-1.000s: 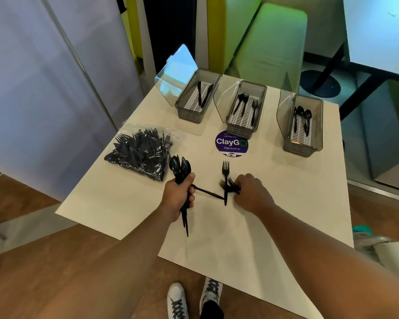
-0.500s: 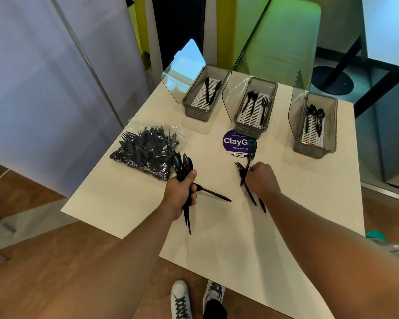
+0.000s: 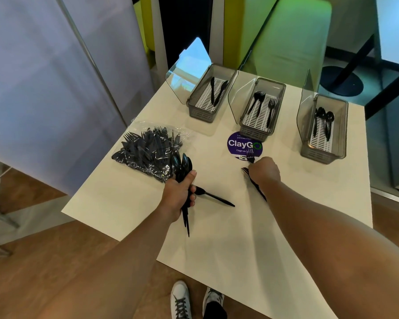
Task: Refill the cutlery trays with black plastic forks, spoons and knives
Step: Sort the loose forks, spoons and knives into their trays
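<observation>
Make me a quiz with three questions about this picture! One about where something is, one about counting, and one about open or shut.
1. Where is the bag of cutlery?
A) on the floor
B) on the table, beside the left hand
C) on a chair

2. How many trays stand on the table?
A) two
B) three
C) five

3. How are the trays' lids?
A) shut
B) taken off
C) open

Answers:
1 B: the bag lies on the table's left part, next to the left hand that holds spoons.
2 B: three trays stand along the far edge.
3 C: each clear lid stands tipped up.
</observation>
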`<control>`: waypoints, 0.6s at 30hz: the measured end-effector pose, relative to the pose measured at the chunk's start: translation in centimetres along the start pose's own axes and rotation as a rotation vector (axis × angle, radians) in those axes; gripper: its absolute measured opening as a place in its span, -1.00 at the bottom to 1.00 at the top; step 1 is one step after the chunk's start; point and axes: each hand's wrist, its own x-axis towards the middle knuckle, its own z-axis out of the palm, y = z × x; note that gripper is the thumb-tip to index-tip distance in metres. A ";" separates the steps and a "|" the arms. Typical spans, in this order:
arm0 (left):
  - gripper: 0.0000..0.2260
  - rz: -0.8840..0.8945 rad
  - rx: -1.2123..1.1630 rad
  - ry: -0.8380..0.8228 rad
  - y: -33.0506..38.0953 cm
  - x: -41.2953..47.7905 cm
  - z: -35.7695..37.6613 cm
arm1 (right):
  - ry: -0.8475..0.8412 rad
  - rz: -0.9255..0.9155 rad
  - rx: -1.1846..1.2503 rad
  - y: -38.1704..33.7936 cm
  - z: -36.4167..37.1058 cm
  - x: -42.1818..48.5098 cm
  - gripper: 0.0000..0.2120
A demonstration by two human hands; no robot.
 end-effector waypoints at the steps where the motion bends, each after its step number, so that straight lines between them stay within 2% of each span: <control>1: -0.80 0.000 0.000 0.000 0.1 0.0 0.0 | -0.009 0.013 0.058 -0.1 -0.2 0.2 -0.78; 3: -0.80 0.002 0.001 -0.002 0.2 0.0 0.0 | -0.031 0.027 0.147 -0.2 -0.9 0.4 -0.89; 9: -0.82 0.015 -0.006 -0.012 0.7 -0.2 0.7 | -0.058 -0.060 0.207 1.2 -2.8 -0.3 -0.85; 18: -0.79 0.022 -0.002 -0.085 0.9 -0.7 2.0 | -0.001 -0.236 -0.156 6.3 -3.3 -3.8 -0.86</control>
